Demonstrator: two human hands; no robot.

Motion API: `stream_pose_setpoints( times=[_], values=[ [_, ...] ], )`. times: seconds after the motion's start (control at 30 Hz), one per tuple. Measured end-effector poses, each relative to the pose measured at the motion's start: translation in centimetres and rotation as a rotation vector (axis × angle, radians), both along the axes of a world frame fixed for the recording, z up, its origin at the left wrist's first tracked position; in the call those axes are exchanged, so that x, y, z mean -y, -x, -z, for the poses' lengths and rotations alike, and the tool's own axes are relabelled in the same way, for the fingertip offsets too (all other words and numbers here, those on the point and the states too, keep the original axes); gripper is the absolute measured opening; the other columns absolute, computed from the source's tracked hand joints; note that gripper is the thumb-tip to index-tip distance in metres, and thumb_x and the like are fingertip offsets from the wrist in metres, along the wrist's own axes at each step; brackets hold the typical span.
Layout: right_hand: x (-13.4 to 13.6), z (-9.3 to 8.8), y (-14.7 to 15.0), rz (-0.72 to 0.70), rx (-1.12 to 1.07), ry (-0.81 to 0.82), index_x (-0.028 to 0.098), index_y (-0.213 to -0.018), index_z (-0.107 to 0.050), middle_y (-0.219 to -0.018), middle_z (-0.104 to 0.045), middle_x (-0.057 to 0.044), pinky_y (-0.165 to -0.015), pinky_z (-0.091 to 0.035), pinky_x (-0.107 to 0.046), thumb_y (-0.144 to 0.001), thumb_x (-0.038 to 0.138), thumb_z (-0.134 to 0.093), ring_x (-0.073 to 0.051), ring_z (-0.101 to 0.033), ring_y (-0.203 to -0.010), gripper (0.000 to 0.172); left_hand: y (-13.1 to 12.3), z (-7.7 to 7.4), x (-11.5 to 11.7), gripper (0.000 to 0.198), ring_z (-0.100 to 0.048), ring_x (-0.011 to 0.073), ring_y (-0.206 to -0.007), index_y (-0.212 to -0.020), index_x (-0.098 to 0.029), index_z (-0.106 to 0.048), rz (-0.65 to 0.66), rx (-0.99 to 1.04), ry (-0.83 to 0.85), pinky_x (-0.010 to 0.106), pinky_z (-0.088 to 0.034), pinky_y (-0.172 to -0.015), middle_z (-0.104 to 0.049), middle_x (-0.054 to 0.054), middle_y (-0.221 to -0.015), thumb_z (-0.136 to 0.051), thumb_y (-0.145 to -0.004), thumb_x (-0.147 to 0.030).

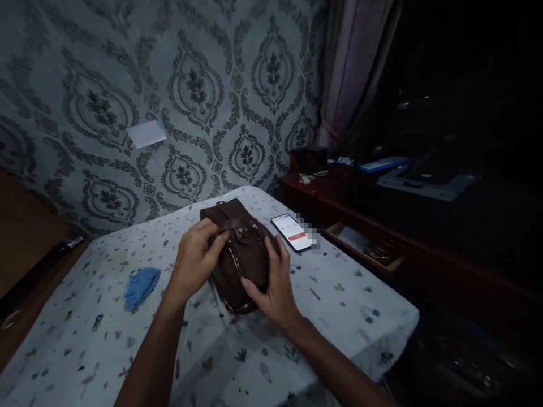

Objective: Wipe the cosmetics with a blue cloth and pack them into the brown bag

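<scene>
A dark brown bag with gold zips and a strap across its top lies on the patterned white cover. My left hand is at the bag's left side, thumb and fingers closed about the strap's edge beside a zip. Across from it, my right hand grips the bag's right side, with the thumb on top near the zip and the fingers along the far side. To the right of the bag lies a phone with its screen lit. A crumpled blue cloth rests to the left.
The printed white cover drapes over the front right edge. Beyond it on the right, a dark red wooden desk has a drawer pulled out with things inside. Patterned wallpaper rises behind, with a white card against it.
</scene>
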State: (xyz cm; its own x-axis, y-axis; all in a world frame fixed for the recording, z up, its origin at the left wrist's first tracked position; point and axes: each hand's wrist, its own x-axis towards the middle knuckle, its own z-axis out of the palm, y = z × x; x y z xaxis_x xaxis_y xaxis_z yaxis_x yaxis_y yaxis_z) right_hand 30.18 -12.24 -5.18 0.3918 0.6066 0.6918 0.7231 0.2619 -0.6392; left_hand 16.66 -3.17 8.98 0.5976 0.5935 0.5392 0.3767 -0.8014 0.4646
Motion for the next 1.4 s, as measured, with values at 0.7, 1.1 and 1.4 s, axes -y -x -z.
stream_pose_setpoints(
  times=[0.7,1.1,1.4],
  values=[
    [0.0,-0.2,-0.8,-0.181,-0.623,0.022,0.025,-0.153,-0.03,-0.16,-0.033,-0.009,-0.125,-0.022,-0.047,-0.093,0.052,-0.056,-0.025,-0.029,-0.149,0.07,-3.3,-0.1,1.3,0.026,-0.057,0.026,-0.112,-0.114,-0.022,-0.064,0.018,-0.085,-0.187,0.041,-0.043,-0.098,-0.067,0.006,-0.112,-0.061,-0.088,-0.023],
    [0.6,-0.4,-0.5,-0.127,-0.312,0.011,0.032,-0.157,-0.023,-0.162,-0.024,-0.007,-0.124,-0.022,-0.053,-0.098,0.042,-0.05,-0.027,-0.022,-0.152,0.066,-6.6,1.0,-0.3,0.022,-0.055,0.0169,-0.071,-0.066,-0.02,-0.055,-0.069,0.124,0.094,0.028,-0.043,-0.069,-0.06,-0.001,-0.072,-0.064,-0.082,-0.03],
    [0.5,-0.3,-0.5,-0.105,-0.236,0.035,0.033,-0.16,-0.011,-0.162,-0.024,-0.008,-0.123,-0.025,-0.055,-0.098,0.043,-0.049,-0.029,-0.024,-0.151,0.073,-6.6,1.3,-0.7,0.028,-0.047,0.0127,-0.06,-0.062,-0.02,-0.053,0.013,0.25,0.309,0.024,-0.039,-0.058,-0.053,-0.004,-0.063,-0.067,-0.078,-0.038]
  ],
)
